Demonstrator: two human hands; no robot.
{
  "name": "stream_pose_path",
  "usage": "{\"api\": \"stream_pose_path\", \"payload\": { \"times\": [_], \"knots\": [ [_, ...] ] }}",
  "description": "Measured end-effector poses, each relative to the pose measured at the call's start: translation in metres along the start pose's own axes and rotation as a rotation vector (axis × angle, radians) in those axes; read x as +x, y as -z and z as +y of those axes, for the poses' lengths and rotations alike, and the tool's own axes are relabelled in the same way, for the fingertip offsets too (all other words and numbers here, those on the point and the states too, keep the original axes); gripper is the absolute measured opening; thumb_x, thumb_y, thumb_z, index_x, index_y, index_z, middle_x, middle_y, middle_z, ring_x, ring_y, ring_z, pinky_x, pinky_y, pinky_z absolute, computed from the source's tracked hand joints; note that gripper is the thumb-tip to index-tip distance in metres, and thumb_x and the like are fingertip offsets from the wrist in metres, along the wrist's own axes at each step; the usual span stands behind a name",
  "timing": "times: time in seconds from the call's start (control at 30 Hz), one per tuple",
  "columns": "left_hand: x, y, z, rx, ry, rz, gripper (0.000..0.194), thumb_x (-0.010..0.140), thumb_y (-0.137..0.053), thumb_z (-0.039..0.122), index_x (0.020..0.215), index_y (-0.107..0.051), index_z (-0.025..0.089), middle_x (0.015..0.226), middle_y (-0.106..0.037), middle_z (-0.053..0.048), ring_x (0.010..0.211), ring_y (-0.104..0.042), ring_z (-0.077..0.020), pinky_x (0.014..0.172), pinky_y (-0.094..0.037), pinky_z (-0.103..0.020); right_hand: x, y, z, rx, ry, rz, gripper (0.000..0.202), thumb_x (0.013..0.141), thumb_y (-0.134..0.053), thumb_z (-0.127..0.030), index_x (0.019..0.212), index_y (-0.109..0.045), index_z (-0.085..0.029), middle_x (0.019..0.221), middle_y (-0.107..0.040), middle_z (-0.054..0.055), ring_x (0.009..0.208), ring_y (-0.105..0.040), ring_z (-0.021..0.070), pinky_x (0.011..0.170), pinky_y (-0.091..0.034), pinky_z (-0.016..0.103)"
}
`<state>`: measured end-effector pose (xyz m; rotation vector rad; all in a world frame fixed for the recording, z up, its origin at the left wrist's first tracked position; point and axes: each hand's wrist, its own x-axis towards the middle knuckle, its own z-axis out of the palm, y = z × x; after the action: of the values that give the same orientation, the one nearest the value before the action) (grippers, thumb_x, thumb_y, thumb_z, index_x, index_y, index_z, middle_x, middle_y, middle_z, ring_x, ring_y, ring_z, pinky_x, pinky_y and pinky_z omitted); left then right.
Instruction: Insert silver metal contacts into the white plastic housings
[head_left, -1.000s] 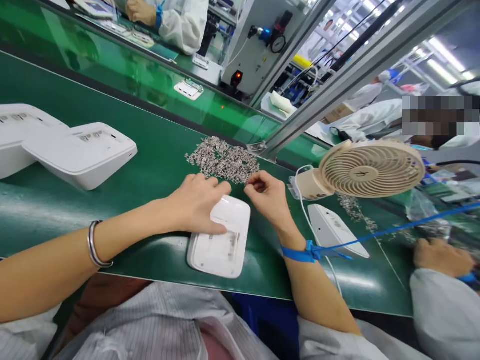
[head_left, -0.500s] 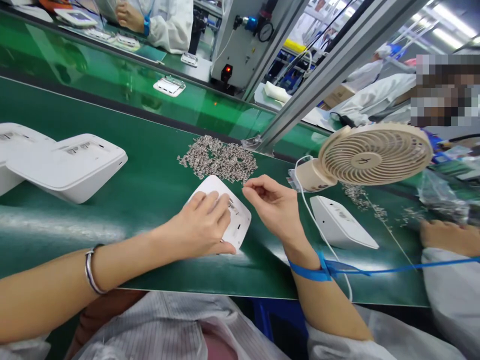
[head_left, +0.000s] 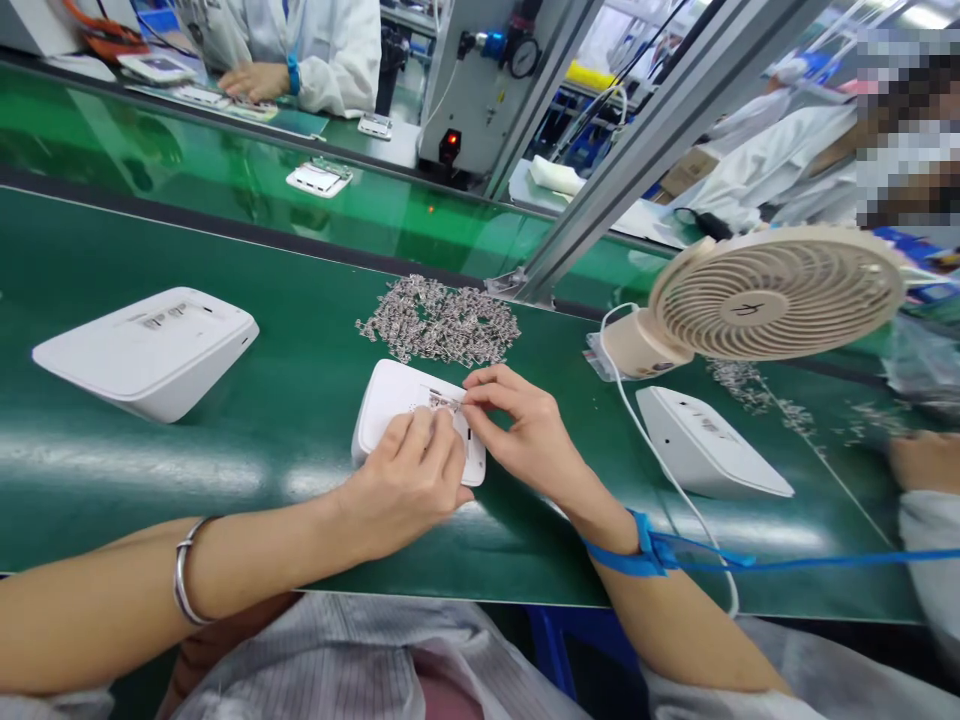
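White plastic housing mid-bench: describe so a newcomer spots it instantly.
On the glossy green worktop, find the loose heap of small silvery metal parts. Nearer the wearer sits the white, round-cornered plastic housing, with the bare left hand over it and the bare right hand at its recess. Its lookalikes, the left white wedge and right white wedge, have no hands on them.

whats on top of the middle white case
The left hand covers part of the white case; the right hand is by its recess, where metallic parts show. What lies beneath the left hand is hidden.
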<state>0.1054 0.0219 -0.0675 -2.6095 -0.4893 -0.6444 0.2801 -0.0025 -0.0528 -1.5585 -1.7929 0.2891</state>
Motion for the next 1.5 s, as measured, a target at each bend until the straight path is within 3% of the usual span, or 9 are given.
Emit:
{"api": "stream_pose_path", "payload": {
  "times": [0.17, 0.47, 0.8, 1.07, 1.17, 1.33, 1.43, 1.5],
  "knots": [
    [0.000, -0.002, 0.001, -0.001, -0.022, 0.024, 0.037, 0.090, -0.043, 0.038, 0.103, -0.065, 0.012, 0.109, -0.067, -0.009, 0.097, -0.060, -0.0255, 0.082, -0.040, -0.036, -0.001, -0.001, 0.001, -0.034, 0.039, -0.042, 0.016, 0.081, -0.048, -0.013, 0.071, -0.058, -0.019, 0.087, -0.058, 0.005, 0.074, -0.057, 0.0135, 0.064, -0.047, 0.027],
    [0.002, 0.000, 0.000, -0.024, -0.019, -0.016, 0.036, 0.089, -0.044, 0.036, 0.108, -0.064, 0.012, 0.113, -0.066, -0.007, 0.098, -0.059, -0.0220, 0.079, -0.040, -0.033, -0.004, -0.014, 0.003, -0.175, 0.068, 0.100, 0.015, 0.079, -0.048, -0.010, 0.069, -0.052, -0.020, 0.081, -0.060, 0.006, 0.074, -0.059, 0.0159, 0.066, -0.049, 0.029],
    [0.003, 0.000, 0.003, -0.004, 0.003, -0.044, 0.037, 0.088, -0.044, 0.037, 0.109, -0.063, 0.012, 0.115, -0.065, -0.006, 0.099, -0.058, -0.0213, 0.079, -0.040, -0.033, -0.018, -0.008, 0.003, -0.089, 0.089, 0.089, 0.017, 0.085, -0.047, -0.013, 0.086, -0.062, -0.019, 0.105, -0.063, 0.011, 0.096, -0.063, 0.0187, 0.082, -0.053, 0.032],
    [0.005, -0.001, 0.005, 0.037, 0.006, -0.028, 0.033, 0.091, -0.042, 0.033, 0.109, -0.063, 0.014, 0.113, -0.066, -0.004, 0.100, -0.058, -0.0203, 0.079, -0.039, -0.032, -0.020, -0.009, 0.002, -0.268, 0.178, 0.060, 0.020, 0.084, -0.044, -0.011, 0.090, -0.062, -0.017, 0.109, -0.060, 0.014, 0.086, -0.063, 0.0192, 0.076, -0.055, 0.037],
    [0.006, 0.000, 0.005, 0.039, 0.012, -0.030, 0.034, 0.091, -0.042, 0.033, 0.109, -0.064, 0.014, 0.112, -0.067, -0.003, 0.099, -0.059, -0.0196, 0.079, -0.040, -0.032, -0.016, -0.010, 0.005, -0.180, 0.121, 0.095, 0.013, 0.083, -0.047, -0.011, 0.084, -0.058, -0.018, 0.100, -0.061, 0.012, 0.086, -0.062, 0.0185, 0.075, -0.053, 0.035],
    [0.007, 0.001, 0.005, 0.045, 0.014, -0.042, 0.033, 0.091, -0.042, 0.033, 0.109, -0.064, 0.015, 0.111, -0.067, -0.001, 0.098, -0.059, -0.0189, 0.079, -0.041, -0.031, -0.009, -0.019, 0.010, -0.007, -0.060, 0.170, 0.010, 0.077, -0.053, -0.014, 0.072, -0.046, -0.021, 0.078, -0.059, 0.003, 0.067, -0.054, 0.0134, 0.063, -0.050, 0.029],
    [0.008, 0.004, 0.006, 0.066, -0.001, -0.072, 0.034, 0.091, -0.041, 0.033, 0.109, -0.064, 0.016, 0.111, -0.067, -0.002, 0.097, -0.059, -0.0192, 0.079, -0.041, -0.030, -0.006, -0.017, 0.010, 0.010, -0.094, 0.195, 0.004, 0.077, -0.053, -0.017, 0.079, -0.051, -0.020, 0.079, -0.059, 0.002, 0.067, -0.054, 0.0128, 0.064, -0.050, 0.029],
    [0.009, 0.006, 0.005, 0.148, 0.018, -0.126, 0.035, 0.091, -0.041, 0.032, 0.108, -0.064, 0.012, 0.109, -0.067, -0.006, 0.093, -0.061, -0.0205, 0.076, -0.042, -0.030, -0.006, -0.005, 0.010, -0.041, -0.133, 0.288, 0.010, 0.078, -0.054, -0.022, 0.088, -0.056, -0.020, 0.084, -0.060, 0.003, 0.069, -0.057, 0.0135, 0.066, -0.050, 0.030]
  ]
}}
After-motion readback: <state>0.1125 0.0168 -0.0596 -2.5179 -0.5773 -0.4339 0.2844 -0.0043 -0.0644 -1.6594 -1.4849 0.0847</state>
